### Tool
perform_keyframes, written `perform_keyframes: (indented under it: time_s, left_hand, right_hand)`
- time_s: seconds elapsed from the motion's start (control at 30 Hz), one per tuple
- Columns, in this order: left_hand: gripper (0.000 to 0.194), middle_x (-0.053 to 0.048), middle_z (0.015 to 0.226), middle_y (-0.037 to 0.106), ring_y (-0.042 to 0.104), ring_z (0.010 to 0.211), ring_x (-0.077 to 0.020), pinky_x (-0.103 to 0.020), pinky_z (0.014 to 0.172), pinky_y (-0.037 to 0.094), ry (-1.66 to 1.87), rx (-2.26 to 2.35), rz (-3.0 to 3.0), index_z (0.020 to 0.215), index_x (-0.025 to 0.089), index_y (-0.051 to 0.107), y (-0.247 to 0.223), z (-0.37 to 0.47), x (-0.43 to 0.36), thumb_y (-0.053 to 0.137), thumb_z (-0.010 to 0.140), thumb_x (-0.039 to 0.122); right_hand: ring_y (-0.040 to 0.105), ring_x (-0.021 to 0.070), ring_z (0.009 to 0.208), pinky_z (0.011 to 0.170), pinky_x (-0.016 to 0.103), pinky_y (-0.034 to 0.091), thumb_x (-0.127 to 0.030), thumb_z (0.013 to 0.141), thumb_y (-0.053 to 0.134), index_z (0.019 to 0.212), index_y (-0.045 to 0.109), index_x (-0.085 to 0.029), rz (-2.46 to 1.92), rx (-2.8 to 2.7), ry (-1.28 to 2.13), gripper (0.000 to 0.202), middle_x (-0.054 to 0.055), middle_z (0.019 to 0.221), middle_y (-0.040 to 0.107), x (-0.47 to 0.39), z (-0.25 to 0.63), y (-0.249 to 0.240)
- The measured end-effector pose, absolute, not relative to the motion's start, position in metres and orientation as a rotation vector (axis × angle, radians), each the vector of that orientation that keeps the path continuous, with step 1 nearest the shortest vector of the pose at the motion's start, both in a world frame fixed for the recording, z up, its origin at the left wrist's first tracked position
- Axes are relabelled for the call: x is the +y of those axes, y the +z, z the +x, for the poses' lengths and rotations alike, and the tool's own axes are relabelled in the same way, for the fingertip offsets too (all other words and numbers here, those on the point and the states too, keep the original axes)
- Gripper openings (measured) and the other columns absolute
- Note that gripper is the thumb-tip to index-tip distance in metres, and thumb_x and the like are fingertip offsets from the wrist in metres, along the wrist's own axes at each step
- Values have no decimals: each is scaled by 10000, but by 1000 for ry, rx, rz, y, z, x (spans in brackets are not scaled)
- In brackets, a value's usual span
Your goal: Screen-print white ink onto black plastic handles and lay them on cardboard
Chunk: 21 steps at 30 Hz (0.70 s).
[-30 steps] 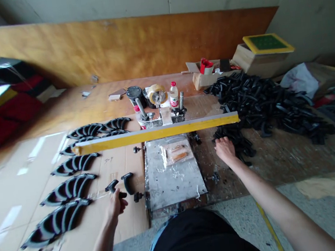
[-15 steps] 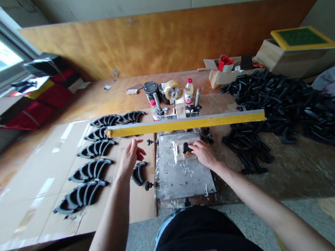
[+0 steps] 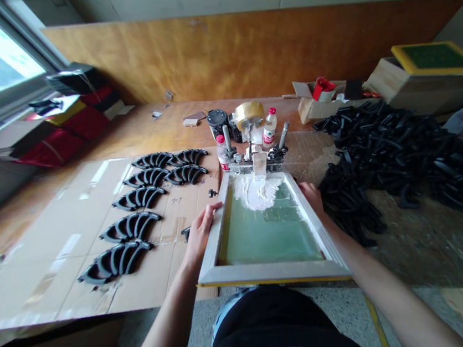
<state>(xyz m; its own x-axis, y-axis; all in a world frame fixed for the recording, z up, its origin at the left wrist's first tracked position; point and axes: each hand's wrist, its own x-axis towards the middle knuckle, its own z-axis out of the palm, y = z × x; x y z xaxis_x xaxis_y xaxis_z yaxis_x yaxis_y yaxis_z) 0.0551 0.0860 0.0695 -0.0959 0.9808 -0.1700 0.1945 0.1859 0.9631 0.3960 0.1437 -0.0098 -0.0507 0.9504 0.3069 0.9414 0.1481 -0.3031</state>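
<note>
A screen printing frame (image 3: 274, 271) with pale metal edges and green mesh (image 3: 266, 242) lies low before me, hinged end away. Thick white ink (image 3: 275, 188) is smeared over the far part of the mesh. My left hand (image 3: 200, 232) grips the frame's left side, its fingertips on the rim. On the opposite side my right hand (image 3: 313, 196) is closed round the right edge, its fingers partly hidden. The frame covers the metal base plate, so whatever lies on it is out of sight. A pale flat blade (image 3: 260, 166) stands at the ink's far end.
Fanned rows of curved black handles (image 3: 131, 227) lie on cardboard (image 3: 60, 282) at left. A large heap of black handles (image 3: 405, 154) is at right. Behind the clamp (image 3: 237, 167) stand a black tub (image 3: 218, 124), a tape roll (image 3: 249, 114) and red-capped bottles (image 3: 269, 127).
The frame has swung down from its raised position over the base plate. Both hands have moved to its sides; my right hand has left the black handle on the plate.
</note>
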Motion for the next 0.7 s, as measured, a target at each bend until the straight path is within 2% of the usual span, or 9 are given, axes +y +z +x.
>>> perform_keyframes:
  time_s: [0.03, 0.1, 0.2, 0.27, 0.33, 0.43, 0.5, 0.6, 0.7]
  left_hand:
    - [636, -63, 1011, 703, 627, 848, -200, -256, 672, 477, 968, 1509, 1148, 1216, 171, 657, 55, 53, 80, 513, 822, 650]
    - [715, -44, 920, 705, 615, 728, -165, -231, 595, 447, 896, 1505, 1080, 1386, 201, 522, 22, 50, 72, 573, 802, 611]
    - [808, -15, 807, 684, 583, 626, -135, -219, 559, 425, 871, 1529, 1061, 1469, 212, 403, -21, 49, 71, 623, 781, 572]
    - [788, -11, 806, 683, 592, 636, -136, -222, 574, 436, 873, 1552, 1080, 1455, 216, 427, -37, 48, 73, 624, 779, 572]
    - [768, -17, 832, 695, 615, 670, -150, -231, 593, 453, 857, 1556, 1088, 1444, 222, 444, -44, 47, 75, 611, 786, 581]
    - [741, -39, 920, 719, 658, 787, -185, -255, 673, 492, 862, 1525, 1078, 1429, 219, 467, -45, 46, 74, 599, 796, 582]
    - [722, -51, 995, 726, 667, 873, -202, -266, 737, 504, 887, 1503, 1069, 1415, 219, 486, -44, 46, 73, 600, 798, 577]
    - [713, -63, 1013, 728, 668, 890, -211, -273, 745, 509, 889, 1512, 1069, 1403, 207, 501, -43, 48, 72, 598, 800, 575]
    - [718, -65, 977, 729, 670, 844, -202, -266, 706, 507, 891, 1502, 1055, 1404, 196, 497, -40, 49, 72, 595, 802, 575]
  right_hand:
    - [571, 275, 1000, 901, 435, 480, -238, 918, 408, 1106, 677, -188, -1827, -1940, 14, 331, 130, 1046, 626, 152, 401, -3]
    - [545, 275, 1089, 963, 427, 458, -242, 909, 455, 1221, 615, -156, -1764, -1876, -5, 360, 151, 1188, 571, 171, 394, 12]
    - [462, 271, 1220, 1046, 410, 397, -247, 851, 608, 1352, 489, -159, -1528, -2034, 12, 522, 145, 1376, 442, 198, 356, 34]
    - [498, 263, 1160, 994, 390, 424, -217, 835, 641, 1269, 541, -163, -1506, -2198, 75, 449, 135, 1275, 528, 209, 327, 42]
    - [550, 254, 1042, 911, 365, 446, -196, 848, 624, 1093, 613, -150, -1580, -2331, 140, 249, 124, 1079, 622, 208, 307, 42]
    - [569, 236, 931, 834, 334, 437, -155, 860, 574, 918, 626, -139, -1543, -2509, 143, 80, 120, 938, 651, 185, 301, 35]
    - [560, 226, 910, 795, 314, 425, -101, 840, 540, 882, 624, -142, -1315, -2654, 123, 102, 107, 905, 647, 163, 308, 33]
    - [554, 206, 871, 759, 291, 416, -53, 800, 527, 853, 626, -155, -931, -2794, 195, 152, 74, 859, 638, 145, 322, 37]
    - [553, 185, 808, 727, 277, 416, -63, 796, 549, 812, 627, -174, -904, -2743, 280, 136, 43, 811, 631, 149, 326, 41]
